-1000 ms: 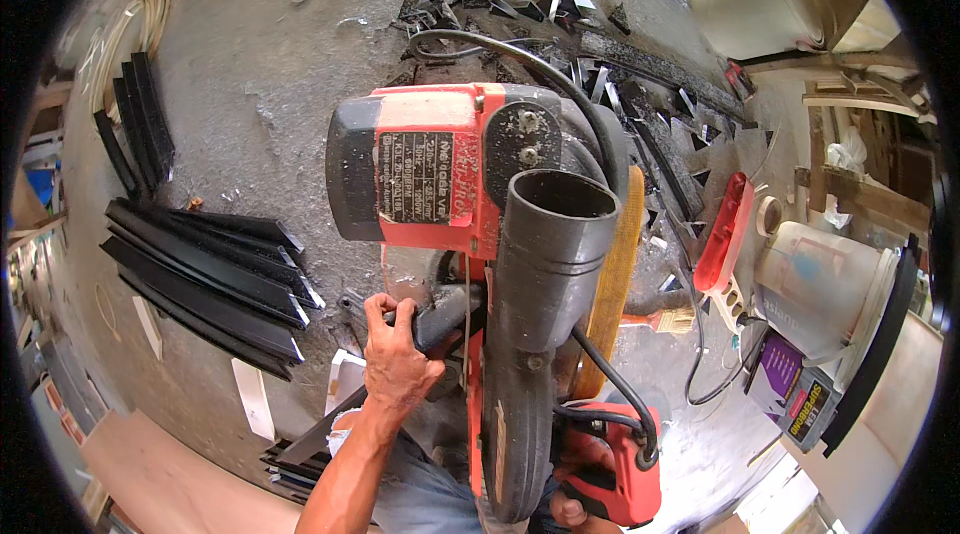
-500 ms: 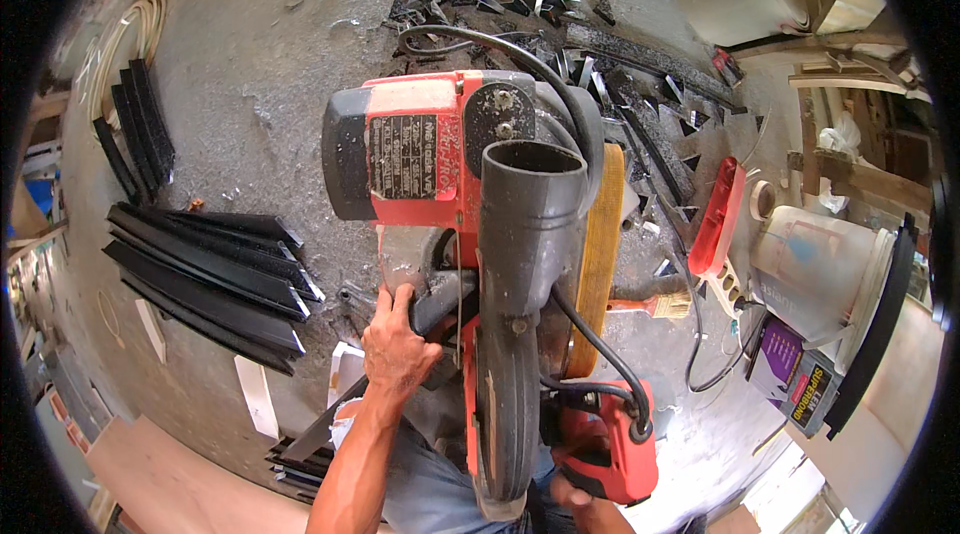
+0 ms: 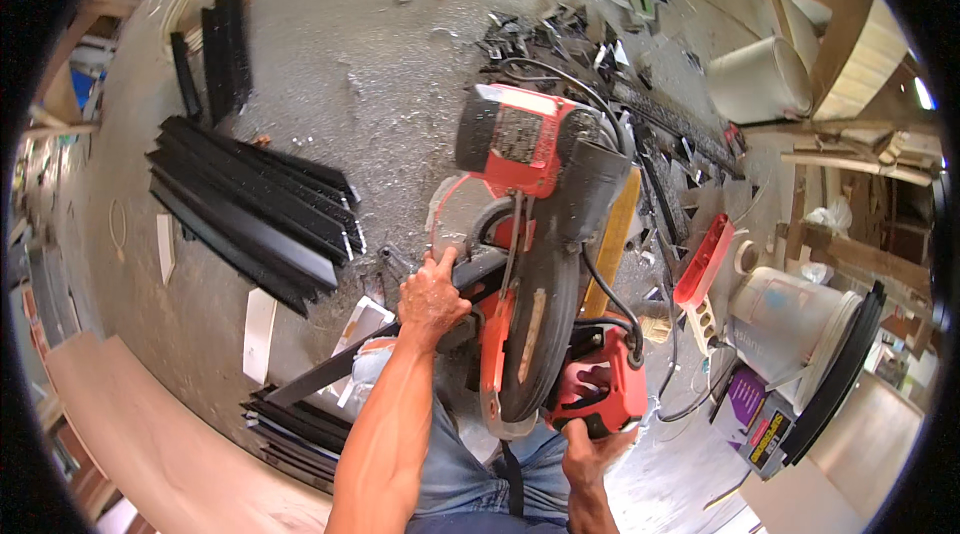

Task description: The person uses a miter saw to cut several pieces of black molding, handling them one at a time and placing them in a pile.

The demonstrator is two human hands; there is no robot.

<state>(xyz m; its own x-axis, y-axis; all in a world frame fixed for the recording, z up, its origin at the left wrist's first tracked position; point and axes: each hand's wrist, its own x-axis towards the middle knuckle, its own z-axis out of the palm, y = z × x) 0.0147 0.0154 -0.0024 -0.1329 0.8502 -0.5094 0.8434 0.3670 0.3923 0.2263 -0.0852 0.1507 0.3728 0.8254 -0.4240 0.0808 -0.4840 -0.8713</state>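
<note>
The left hand [image 3: 432, 296] presses, seemingly closed, on a black strip [image 3: 330, 369] running toward 8 o'clock under the red mitre saw [image 3: 530, 234], whose handle [image 3: 598, 389] the right hand [image 3: 590, 449] grips at 5 o'clock.

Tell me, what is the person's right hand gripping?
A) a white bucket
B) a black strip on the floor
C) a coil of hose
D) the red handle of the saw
D: the right hand is wrapped around the red handle at the near end of the saw, while the left hand presses down a black strip at the saw's base.
</note>
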